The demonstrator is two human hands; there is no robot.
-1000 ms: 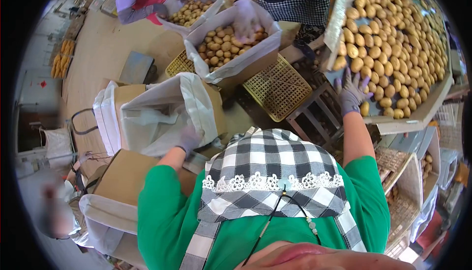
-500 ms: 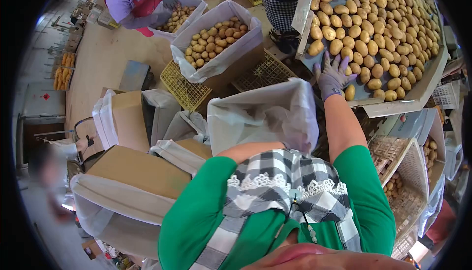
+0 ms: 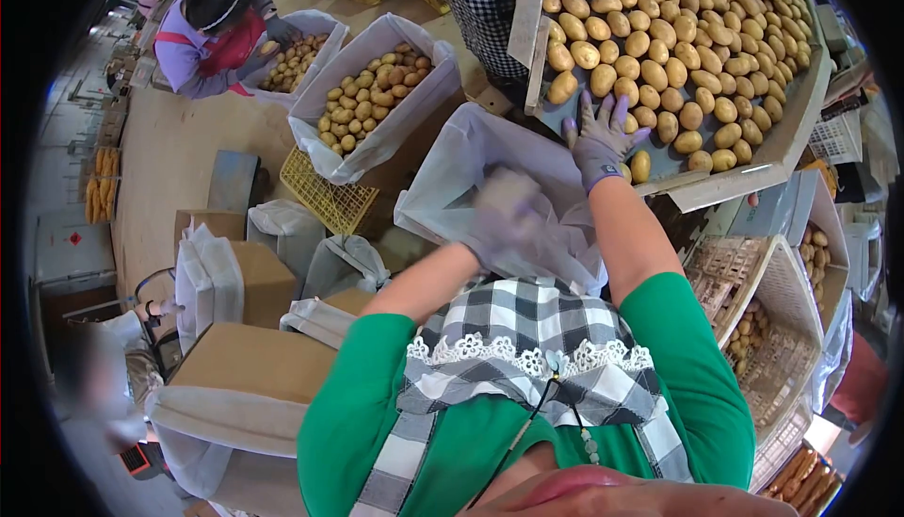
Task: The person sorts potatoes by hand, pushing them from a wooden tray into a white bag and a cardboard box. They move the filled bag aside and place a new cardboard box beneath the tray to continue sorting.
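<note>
Okay, left hand (image 3: 507,218) is now swung over the lined box (image 3: 471,154), inside reachable, grip can't be told; right hand (image 3: 600,140) spread.

Tan floor (image 3: 160,159) beside a pale wall (image 3: 71,258)

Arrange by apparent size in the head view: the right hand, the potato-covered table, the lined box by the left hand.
1. Potato-covered table
2. Lined box by the left hand
3. Right hand

Potatoes (image 3: 676,72) lie at right, apparently on a table (image 3: 667,163).
</note>
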